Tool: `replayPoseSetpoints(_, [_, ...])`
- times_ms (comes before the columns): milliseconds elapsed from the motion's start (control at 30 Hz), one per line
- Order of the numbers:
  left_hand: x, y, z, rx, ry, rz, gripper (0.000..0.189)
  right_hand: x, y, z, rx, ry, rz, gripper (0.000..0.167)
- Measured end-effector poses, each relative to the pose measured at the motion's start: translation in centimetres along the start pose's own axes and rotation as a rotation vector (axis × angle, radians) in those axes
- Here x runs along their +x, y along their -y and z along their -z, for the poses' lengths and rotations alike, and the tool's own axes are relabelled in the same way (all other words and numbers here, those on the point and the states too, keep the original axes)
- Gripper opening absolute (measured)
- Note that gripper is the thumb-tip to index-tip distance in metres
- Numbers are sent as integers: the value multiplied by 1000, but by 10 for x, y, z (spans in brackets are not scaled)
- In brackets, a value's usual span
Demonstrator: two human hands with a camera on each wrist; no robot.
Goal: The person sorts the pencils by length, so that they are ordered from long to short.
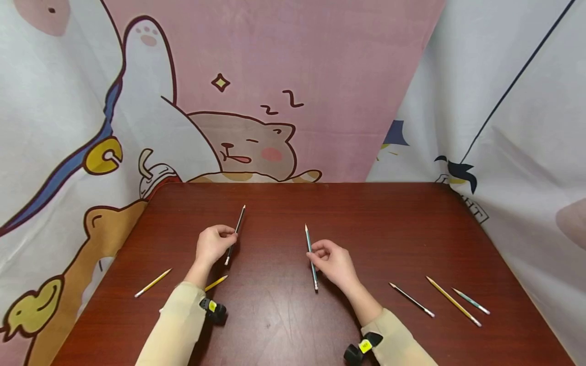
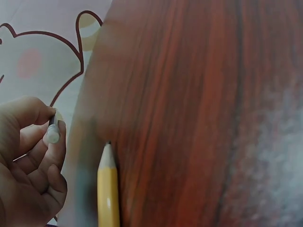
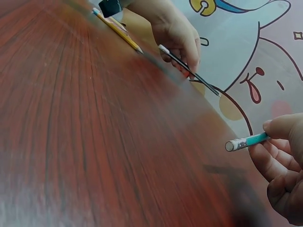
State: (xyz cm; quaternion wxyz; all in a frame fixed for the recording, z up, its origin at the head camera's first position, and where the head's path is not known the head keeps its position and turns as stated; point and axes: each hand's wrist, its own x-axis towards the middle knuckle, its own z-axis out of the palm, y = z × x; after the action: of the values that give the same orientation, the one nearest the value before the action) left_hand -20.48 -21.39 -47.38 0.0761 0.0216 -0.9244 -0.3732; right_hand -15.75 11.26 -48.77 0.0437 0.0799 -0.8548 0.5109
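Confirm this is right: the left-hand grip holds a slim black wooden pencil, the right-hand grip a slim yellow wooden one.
The second colour is wrong: the head view shows the right-hand grip holding a slim teal wooden pencil. The left-hand grip does hold the slim black wooden pencil.

Worktop [image 1: 366, 213] left edge: one pencil [image 1: 153, 283] close by, second pencil [image 1: 216, 283] further in
Right edge: three pencils [image 1: 453, 301] kinda near it
Between, further back: left held pencil [image 1: 240, 220], right held pencil [image 1: 314, 276]
Behind far edge: cloth [image 1: 343, 76]
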Motion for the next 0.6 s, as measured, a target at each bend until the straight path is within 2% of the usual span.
replayPoseSetpoints(233, [6, 6, -3, 45, -20, 22, 16, 3, 6, -10, 8, 20, 5, 15])
replayPoseSetpoints(600, [8, 3, -7, 127, 6, 51, 17, 8, 11, -19, 35, 35, 20, 15])
